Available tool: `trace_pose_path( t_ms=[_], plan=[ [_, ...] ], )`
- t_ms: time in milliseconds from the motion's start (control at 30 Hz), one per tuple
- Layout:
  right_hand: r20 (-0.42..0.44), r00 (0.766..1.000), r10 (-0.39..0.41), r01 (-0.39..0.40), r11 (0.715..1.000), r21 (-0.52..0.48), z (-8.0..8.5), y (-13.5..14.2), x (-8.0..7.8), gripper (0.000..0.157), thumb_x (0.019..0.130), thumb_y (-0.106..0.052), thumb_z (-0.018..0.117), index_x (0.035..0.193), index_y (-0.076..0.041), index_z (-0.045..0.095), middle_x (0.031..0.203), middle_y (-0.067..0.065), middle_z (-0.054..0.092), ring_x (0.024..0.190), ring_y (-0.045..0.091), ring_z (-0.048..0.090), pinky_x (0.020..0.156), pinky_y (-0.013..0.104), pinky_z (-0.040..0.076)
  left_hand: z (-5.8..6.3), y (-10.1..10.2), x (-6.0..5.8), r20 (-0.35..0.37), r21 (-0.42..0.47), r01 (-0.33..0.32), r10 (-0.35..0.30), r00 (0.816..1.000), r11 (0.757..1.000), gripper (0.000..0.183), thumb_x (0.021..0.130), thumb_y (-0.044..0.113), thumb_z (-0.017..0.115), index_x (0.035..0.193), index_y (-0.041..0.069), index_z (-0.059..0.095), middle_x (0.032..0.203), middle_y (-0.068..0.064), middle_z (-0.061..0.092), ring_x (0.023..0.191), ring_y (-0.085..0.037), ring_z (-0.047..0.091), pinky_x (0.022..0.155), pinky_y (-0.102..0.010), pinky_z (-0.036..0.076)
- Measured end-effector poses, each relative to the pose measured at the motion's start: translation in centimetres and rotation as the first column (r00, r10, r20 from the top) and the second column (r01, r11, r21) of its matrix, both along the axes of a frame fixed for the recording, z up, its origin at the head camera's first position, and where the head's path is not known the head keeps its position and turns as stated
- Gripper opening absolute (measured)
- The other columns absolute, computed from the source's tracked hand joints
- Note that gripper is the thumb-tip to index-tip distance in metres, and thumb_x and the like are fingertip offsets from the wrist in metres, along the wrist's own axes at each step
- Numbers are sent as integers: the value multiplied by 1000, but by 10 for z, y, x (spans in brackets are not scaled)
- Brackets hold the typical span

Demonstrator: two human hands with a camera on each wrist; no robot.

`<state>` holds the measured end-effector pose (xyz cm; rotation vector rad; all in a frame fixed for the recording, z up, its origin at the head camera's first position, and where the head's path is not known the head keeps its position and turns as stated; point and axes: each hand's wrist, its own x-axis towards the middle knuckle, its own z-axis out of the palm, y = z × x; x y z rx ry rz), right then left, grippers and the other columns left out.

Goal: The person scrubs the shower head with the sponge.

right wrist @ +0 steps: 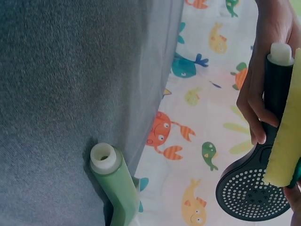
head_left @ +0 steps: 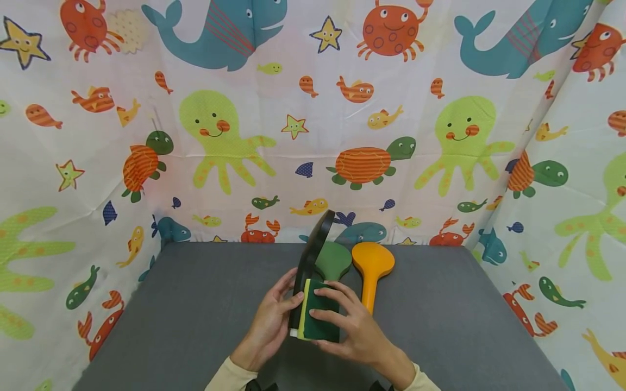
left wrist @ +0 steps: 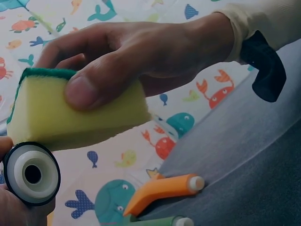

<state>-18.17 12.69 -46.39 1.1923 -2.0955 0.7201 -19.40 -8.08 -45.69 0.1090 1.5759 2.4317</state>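
My left hand [head_left: 268, 323] grips the dark handle of a black shower head [right wrist: 254, 195], which is tilted up with its round, hole-dotted face at the far end. A white threaded connector [right wrist: 281, 52] sits at the near end of the handle. My right hand [head_left: 359, 326] holds a sponge [head_left: 320, 320] with a yellow foam side and a dark green scouring side, fingers spread over the green. The yellow side faces the handle and lies along it; whether it presses there is hard to tell. In the left wrist view my right thumb rests on the foam [left wrist: 89, 117].
Behind my hands, a green shower head [head_left: 335, 258] and an orange shower head [head_left: 373, 260] lie side by side on the grey tabletop [head_left: 210, 304]. A white curtain [head_left: 293, 157] printed with sea animals hangs at the back and both sides.
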Motion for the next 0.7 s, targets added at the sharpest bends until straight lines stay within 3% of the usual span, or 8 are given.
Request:
trace_pose_path(
  t_ms=[400,700],
  plan=[
    [-9,999,40,-39,999,14,1,2,6,41,83,-48,75,119,-29,67,136,5,56,129,30,47,95,49,53,0,-6,-3,-34,-9,-63,63,997,998,65,92,6,64,151,15,36,127,-10,47,108,-15,61,92,-26,50],
    [-8,1000,-30,30,1000,-7,7,20,2,39,85,-50,72,118,-29,68,136,5,56,129,28,47,94,49,53,-4,-16,-2,-79,-145,-150,140,987,978,67,92,7,66,152,18,36,135,-13,41,107,-13,63,85,-34,53]
  ],
)
